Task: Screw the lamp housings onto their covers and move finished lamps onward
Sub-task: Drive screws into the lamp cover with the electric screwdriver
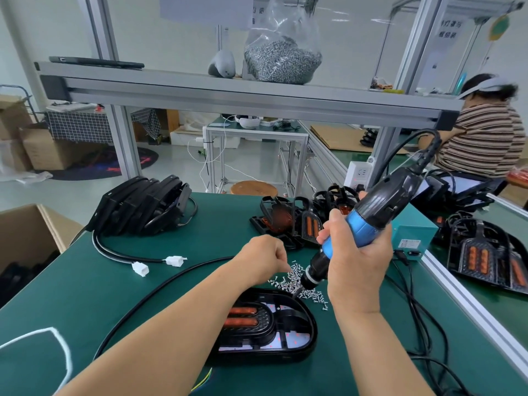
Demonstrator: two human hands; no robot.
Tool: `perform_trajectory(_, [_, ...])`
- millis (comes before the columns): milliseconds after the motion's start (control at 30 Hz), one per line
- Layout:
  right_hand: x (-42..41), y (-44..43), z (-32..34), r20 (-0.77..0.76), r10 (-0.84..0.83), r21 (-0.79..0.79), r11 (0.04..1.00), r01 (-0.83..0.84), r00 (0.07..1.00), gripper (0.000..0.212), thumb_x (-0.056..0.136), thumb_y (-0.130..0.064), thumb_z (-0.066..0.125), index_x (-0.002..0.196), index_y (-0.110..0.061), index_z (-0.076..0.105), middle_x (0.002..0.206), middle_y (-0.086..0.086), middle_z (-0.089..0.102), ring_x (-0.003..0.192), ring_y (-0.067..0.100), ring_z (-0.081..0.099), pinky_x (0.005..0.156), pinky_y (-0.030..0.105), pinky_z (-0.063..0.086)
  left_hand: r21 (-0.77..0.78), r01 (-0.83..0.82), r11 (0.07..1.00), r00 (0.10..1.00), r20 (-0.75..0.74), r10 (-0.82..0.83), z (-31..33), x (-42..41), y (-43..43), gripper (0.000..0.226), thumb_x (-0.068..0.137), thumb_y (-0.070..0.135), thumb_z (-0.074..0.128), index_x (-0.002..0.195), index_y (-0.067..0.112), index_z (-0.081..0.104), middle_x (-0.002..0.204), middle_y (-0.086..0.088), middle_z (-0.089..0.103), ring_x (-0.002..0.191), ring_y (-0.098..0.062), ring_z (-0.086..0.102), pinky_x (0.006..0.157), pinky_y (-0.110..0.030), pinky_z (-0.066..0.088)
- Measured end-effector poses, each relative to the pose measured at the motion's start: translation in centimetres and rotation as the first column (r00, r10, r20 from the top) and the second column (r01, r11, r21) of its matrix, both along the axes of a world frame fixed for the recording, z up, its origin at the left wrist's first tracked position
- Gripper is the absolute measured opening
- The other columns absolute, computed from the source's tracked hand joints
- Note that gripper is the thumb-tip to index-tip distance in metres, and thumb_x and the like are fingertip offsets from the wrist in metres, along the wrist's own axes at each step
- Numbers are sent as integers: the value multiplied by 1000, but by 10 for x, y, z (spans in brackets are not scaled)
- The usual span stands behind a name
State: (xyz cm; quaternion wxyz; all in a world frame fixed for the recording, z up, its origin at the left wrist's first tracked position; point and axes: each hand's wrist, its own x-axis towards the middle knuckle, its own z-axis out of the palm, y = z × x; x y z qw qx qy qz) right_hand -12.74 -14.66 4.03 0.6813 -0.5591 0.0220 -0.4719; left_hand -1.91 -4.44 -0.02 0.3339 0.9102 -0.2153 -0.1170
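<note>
A black lamp housing (268,330) with orange reflector strips lies flat on the green mat near me. Just beyond it is a scatter of small silver screws (297,284). My left hand (263,257) hovers over that pile with its fingers curled down into the screws; whether it pinches one is hidden. My right hand (357,255) grips a blue and black electric screwdriver (368,221), tilted so its bit points down-left at the housing's far edge beside the screws.
A row of black lamp parts (143,207) leans at the back left, with white connectors (175,260) on cables. More housings (297,221) lie behind the screws and at the right (485,252). A cardboard box (28,232) stands at the left. A bag of screws (281,55) sits on the shelf. Another person (485,132) sits at the far right.
</note>
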Motion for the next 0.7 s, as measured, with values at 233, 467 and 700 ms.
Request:
perform_trajectory(233, [-2, 2, 7, 33, 12, 26, 1000, -13, 999, 26, 78, -34, 70, 80, -58, 61, 74, 9, 59, 59, 15, 60, 59, 23, 53, -242, -84, 967, 995, 32, 94, 13, -33, 42, 19, 90, 17, 65, 79, 31, 69, 74, 8, 69, 62, -2, 61, 58, -13, 48])
perform_trajectory(467, [-4, 12, 11, 56, 52, 47, 997, -55, 997, 26, 77, -30, 71, 81, -55, 62, 78, 13, 56, 58, 15, 59, 59, 26, 53, -400, -207, 893, 978, -84, 189, 1, -67, 56, 26, 98, 16, 52, 81, 21, 71, 69, 5, 71, 61, -10, 66, 70, -26, 56])
perform_trajectory(700, [-5, 12, 19, 130, 22, 115, 993, -37, 991, 23, 87, -16, 68, 101, -32, 57, 70, 0, 61, 57, 15, 59, 60, 27, 52, -611, -313, 727, 943, -293, 159, 1, -80, 53, 16, 99, 15, 55, 88, 13, 67, 78, 0, 76, 69, -13, 72, 63, -22, 58])
